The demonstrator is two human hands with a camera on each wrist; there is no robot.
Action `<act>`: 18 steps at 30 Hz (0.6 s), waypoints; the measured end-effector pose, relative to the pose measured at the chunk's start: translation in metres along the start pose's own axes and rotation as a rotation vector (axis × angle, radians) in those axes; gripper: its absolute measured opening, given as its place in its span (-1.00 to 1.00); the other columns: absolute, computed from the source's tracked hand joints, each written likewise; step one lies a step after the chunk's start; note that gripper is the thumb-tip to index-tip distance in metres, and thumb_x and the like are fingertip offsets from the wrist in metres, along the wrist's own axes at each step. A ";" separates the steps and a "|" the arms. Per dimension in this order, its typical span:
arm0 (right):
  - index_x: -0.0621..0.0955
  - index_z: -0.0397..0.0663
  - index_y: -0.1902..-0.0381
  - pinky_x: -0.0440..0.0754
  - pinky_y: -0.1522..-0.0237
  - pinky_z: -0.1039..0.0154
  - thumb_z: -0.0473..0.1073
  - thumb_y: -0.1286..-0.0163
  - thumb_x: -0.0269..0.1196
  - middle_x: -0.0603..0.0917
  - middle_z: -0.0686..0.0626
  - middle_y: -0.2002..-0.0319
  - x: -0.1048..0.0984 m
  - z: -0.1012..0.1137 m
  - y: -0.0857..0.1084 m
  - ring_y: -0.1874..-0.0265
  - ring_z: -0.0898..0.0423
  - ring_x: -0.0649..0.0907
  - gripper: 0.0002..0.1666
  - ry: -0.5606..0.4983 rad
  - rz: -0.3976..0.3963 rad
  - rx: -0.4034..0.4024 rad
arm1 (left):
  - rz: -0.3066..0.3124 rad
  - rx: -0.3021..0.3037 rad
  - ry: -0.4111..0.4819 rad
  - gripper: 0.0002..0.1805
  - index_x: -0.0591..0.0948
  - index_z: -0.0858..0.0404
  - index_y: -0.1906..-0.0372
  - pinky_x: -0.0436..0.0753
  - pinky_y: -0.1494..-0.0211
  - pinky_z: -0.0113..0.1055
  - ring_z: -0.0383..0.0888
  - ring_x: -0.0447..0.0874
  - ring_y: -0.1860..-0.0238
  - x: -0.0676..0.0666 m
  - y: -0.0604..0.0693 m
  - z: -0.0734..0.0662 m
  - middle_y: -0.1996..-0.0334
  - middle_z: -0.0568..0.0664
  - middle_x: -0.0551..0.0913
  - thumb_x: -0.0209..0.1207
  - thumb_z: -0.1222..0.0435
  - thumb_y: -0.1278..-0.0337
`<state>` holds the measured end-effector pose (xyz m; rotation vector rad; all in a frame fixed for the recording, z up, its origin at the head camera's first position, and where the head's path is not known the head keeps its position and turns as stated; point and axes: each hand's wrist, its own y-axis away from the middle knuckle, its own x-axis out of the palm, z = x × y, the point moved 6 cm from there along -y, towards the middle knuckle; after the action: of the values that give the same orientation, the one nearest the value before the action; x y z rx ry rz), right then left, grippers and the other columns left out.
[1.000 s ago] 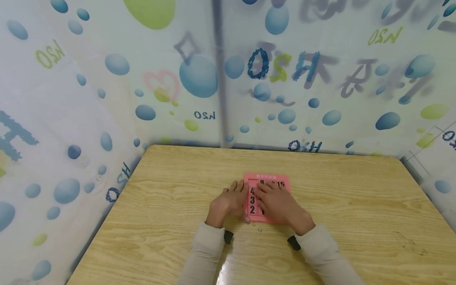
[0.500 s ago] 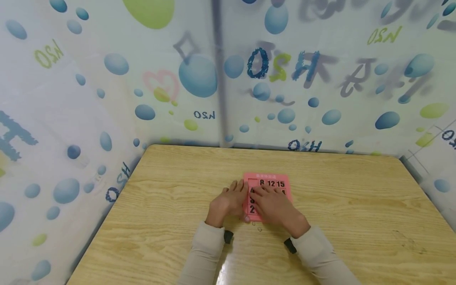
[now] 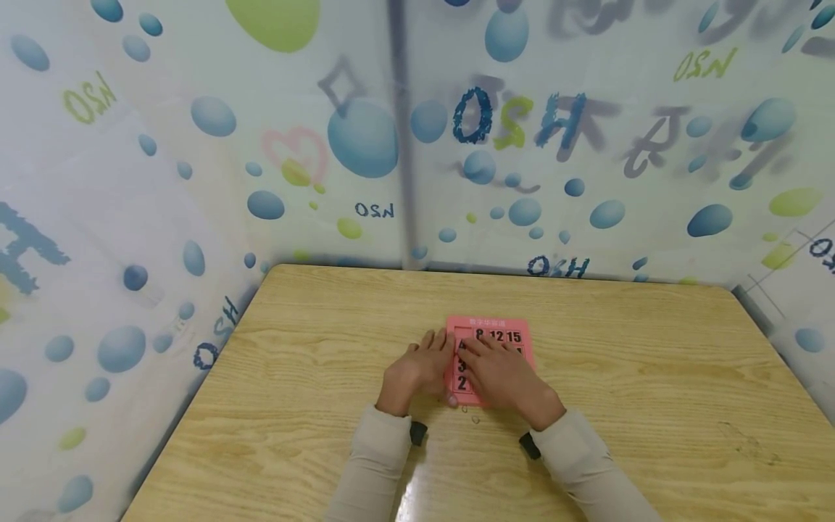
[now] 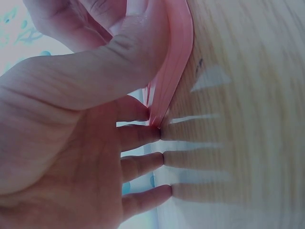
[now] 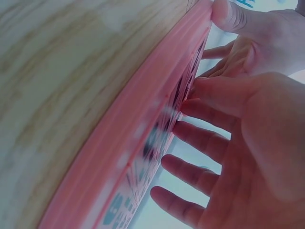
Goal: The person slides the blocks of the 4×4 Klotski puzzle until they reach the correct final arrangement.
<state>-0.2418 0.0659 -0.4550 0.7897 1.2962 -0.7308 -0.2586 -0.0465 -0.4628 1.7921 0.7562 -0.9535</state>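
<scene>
As far as can be counted, one pink number board (image 3: 489,322), flat on one wooden table (image 3: 293,362) near the middle of the visible tabletop, with two hands at it. Along the board's left edge, one left hand (image 3: 420,371), unclenched, four fingers stretched straight and thumb pressed to the near left corner; in the left wrist view, fingertips down by the tabletop. Over the tiles, one right hand (image 3: 505,373), likewise unclenched, four fingers reaching fairly straight across the numbers, simply resting there rather than grasping. Across the top row, three number tiles in sight, marked 8 (image 3: 480,335), 12 (image 3: 496,336) and 15 (image 3: 514,337), plus one bare slot at the left end. Below that slot, three more in one column: 4, partly covered by a finger, then 3 (image 3: 462,366) and 2 (image 3: 462,383). Under the right palm, tile count hidden. Around the forearms, two pale sleeves (image 3: 375,449); beside the cuffs, two black blocks (image 3: 418,433). Behind the table, bubble-printed wall (image 3: 450,181).
</scene>
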 end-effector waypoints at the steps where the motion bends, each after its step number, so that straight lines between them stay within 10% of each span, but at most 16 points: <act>1: 0.46 0.00 -0.41 0.33 -0.35 -0.28 0.01 -0.57 0.03 0.39 -0.09 -0.44 0.000 0.000 0.000 -0.43 -0.21 0.33 -0.47 0.001 -0.001 -0.001 | 0.001 0.000 0.000 0.29 -0.06 0.20 -0.61 0.07 -0.58 0.03 0.04 -0.22 -0.61 0.000 0.000 0.000 -0.61 0.06 -0.12 0.46 -0.08 0.14; 18: 0.43 0.00 -0.43 0.32 -0.37 -0.26 0.02 -0.59 -0.01 0.39 -0.09 -0.44 -0.001 -0.005 -0.004 -0.44 -0.19 0.33 -0.46 -0.027 -0.021 -0.004 | 0.001 0.000 -0.009 0.29 -0.06 0.20 -0.61 0.07 -0.58 0.02 0.04 -0.23 -0.61 0.001 -0.001 0.000 -0.61 0.06 -0.13 0.46 -0.09 0.14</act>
<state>-0.2474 0.0678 -0.4549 0.7619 1.2828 -0.7527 -0.2593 -0.0460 -0.4639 1.7869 0.7489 -0.9603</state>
